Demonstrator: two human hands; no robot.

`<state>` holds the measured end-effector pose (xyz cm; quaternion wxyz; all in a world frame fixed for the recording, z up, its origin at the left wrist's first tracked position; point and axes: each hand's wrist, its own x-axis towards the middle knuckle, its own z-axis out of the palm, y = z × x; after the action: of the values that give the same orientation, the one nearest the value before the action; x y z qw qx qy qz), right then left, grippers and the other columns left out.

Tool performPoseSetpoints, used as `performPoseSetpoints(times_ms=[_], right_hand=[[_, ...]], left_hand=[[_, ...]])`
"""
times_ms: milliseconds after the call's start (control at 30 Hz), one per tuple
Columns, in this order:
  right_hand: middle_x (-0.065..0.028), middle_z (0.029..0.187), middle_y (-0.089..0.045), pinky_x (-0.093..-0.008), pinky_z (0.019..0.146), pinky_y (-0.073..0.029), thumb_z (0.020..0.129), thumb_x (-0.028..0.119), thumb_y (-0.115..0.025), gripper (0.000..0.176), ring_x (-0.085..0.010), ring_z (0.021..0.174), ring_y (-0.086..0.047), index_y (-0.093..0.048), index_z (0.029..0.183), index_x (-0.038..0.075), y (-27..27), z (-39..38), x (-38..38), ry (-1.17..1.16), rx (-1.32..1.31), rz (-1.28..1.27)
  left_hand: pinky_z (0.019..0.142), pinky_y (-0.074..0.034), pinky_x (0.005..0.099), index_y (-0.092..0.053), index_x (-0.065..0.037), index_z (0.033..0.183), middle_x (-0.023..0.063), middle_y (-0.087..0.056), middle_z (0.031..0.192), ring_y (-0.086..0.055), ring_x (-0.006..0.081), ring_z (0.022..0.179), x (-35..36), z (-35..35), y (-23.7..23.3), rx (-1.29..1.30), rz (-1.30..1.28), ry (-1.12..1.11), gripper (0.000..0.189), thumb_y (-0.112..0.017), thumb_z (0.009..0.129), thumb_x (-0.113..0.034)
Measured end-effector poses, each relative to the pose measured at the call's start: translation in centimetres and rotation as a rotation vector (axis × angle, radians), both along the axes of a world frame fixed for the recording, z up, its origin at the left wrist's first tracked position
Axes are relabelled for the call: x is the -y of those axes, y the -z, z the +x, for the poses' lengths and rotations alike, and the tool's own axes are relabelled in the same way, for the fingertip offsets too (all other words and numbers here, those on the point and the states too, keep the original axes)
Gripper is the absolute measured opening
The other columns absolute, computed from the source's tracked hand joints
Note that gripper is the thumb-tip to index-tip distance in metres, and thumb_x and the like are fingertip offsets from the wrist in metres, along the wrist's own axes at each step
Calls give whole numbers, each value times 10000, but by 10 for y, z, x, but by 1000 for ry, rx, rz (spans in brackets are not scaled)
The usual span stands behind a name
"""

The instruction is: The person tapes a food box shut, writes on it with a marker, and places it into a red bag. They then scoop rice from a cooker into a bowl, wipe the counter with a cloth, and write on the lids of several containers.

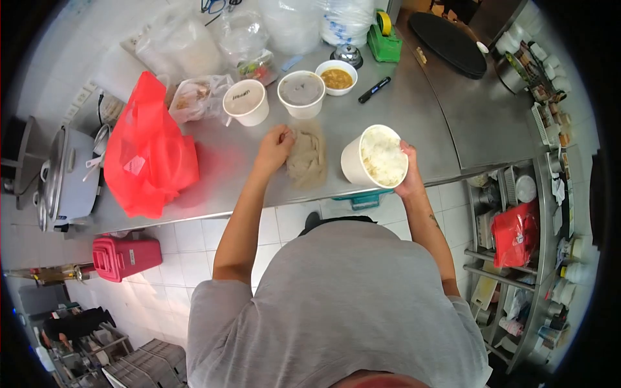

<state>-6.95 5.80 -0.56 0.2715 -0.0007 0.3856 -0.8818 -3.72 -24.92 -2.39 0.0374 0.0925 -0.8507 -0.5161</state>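
My right hand (407,171) grips a white tub (351,163) by its far right side. The tub is tilted, and white rice (383,158) shows in its open mouth. My left hand (277,149) is closed at the upper left edge of a crumpled, translucent brownish plastic bag (307,158) on the steel counter, its fingers seemingly pinching the bag. Just beyond it stand a white lidded tub (246,103) with writing on its lid and a second tub (302,95) with a clear lid over dark contents. A white bowl of yellowish soup (337,79) is beside them.
A red plastic bag (150,152) stands at the left, near a large pot (71,178). A black marker (374,90), a bell (347,55) and a green tape dispenser (385,43) lie along the back. The counter's front edge (291,200) runs before me; shelves (511,258) stand right.
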Motion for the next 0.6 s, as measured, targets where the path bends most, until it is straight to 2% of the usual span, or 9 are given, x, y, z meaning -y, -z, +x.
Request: performPoseSetpoints(times_ms=[133, 233, 333, 467, 600], right_hand=[[-144, 1126, -591, -347, 878, -494, 869, 413, -478, 522, -236, 1000, -606, -503, 1173, -11, -6, -11, 17, -93, 14, -22], [-151, 1152, -572, -369, 911, -463, 880, 374, -458, 502, -243, 1050, -575, -486, 1183, -26, -9, -19, 40, -86, -65, 157], [-151, 1149, -573, -364, 887, -477, 890, 371, -450, 494, -232, 1039, -581, -480, 1186, -23, -2, -25, 58, -39, -56, 159], [-148, 1148, -573, -356, 843, -497, 894, 385, -433, 501, -226, 1026, -590, -463, 1202, -9, 0, -21, 66, 14, 16, 170], [-141, 1172, -560, -384, 829, -505, 891, 409, -415, 512, -237, 1036, -588, -452, 1219, 17, 2, -19, 63, 47, 32, 217]], left_hand=[[610, -384, 249, -486, -48, 928, -22, -447, 786, -418, 69, 736, -21, 0, -55, -15, 471, -21, 145, -551, 881, -169], [620, -380, 252, -473, -44, 944, -22, -449, 786, -417, 77, 729, -47, -10, -44, -82, 539, 55, 104, -515, 900, -128], [637, -380, 247, -474, -40, 919, -19, -441, 778, -409, 81, 726, -62, -13, -37, -289, 502, 66, 57, -489, 905, -93], [677, -385, 246, -494, -37, 950, 15, -469, 781, -428, 94, 744, -62, 15, -46, -261, 285, 18, 56, -482, 904, -66], [702, -383, 240, -504, -42, 977, 19, -485, 805, -437, 93, 764, -64, 28, -32, -288, 280, 112, 81, -486, 909, -83]])
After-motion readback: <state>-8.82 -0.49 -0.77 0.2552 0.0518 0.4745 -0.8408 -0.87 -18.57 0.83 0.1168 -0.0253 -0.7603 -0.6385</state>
